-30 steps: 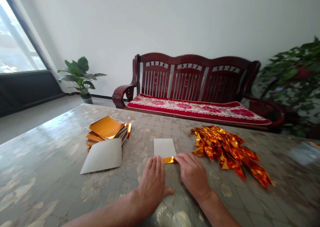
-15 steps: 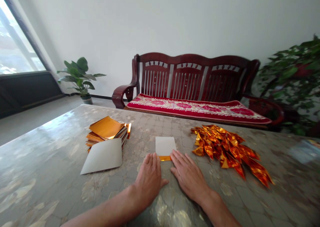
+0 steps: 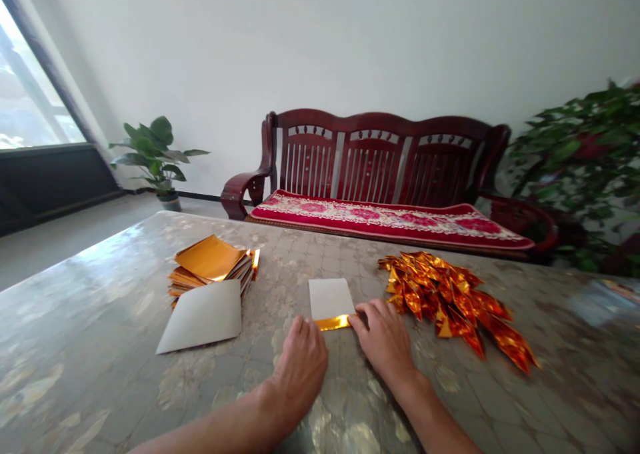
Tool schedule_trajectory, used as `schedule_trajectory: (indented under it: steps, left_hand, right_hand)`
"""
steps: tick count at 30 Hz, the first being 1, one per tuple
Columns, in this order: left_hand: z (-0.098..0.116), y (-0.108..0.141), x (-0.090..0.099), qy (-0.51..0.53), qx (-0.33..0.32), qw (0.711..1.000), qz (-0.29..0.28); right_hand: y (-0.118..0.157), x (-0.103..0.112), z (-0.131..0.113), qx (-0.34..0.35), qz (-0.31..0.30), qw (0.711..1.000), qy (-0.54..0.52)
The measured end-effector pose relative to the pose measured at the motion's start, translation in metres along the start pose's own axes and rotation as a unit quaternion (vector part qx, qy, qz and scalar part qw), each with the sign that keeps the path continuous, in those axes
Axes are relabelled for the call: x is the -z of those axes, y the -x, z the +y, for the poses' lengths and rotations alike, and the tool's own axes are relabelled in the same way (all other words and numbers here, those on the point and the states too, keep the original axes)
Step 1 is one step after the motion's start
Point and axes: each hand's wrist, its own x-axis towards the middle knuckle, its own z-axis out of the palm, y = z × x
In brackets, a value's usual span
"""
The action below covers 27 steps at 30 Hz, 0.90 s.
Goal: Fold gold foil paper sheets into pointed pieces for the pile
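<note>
The left hand (image 3: 304, 359), fingers curled and grip hidden, touches the gold strip (image 3: 333, 323); the right hand (image 3: 384, 337) pinches its right end. Between them its long axis runs sideways, the white paper (image 3: 330, 298) pointing forward.

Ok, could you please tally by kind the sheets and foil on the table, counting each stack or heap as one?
Stack of square gold foil sheets: 1
Heap of folded shiny orange foil pieces: 1
Plain pale-grey paper sheet by the stack: 1
Pale-grey paper sheet with gold near edge: 1
Total: 4
</note>
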Motion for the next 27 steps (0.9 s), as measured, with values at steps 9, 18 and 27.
schedule_trajectory:
  steps: [9, 18, 27]
  left_hand:
    - [-0.002, -0.002, 0.003, 0.007, -0.004, 1.000, -0.006]
    - [-0.006, -0.004, 0.005, 0.039, -0.009, 0.999, 0.002]
    - [-0.014, -0.007, 0.005, 0.070, -0.015, 0.997, 0.030]
  right_hand:
    - [-0.003, 0.001, -0.006, -0.042, -0.033, 0.998, -0.031]
    - [0.001, 0.005, -0.002, -0.048, -0.053, 0.997, 0.037]
    - [-0.001, 0.013, -0.004, -0.057, -0.074, 0.994, 0.057]
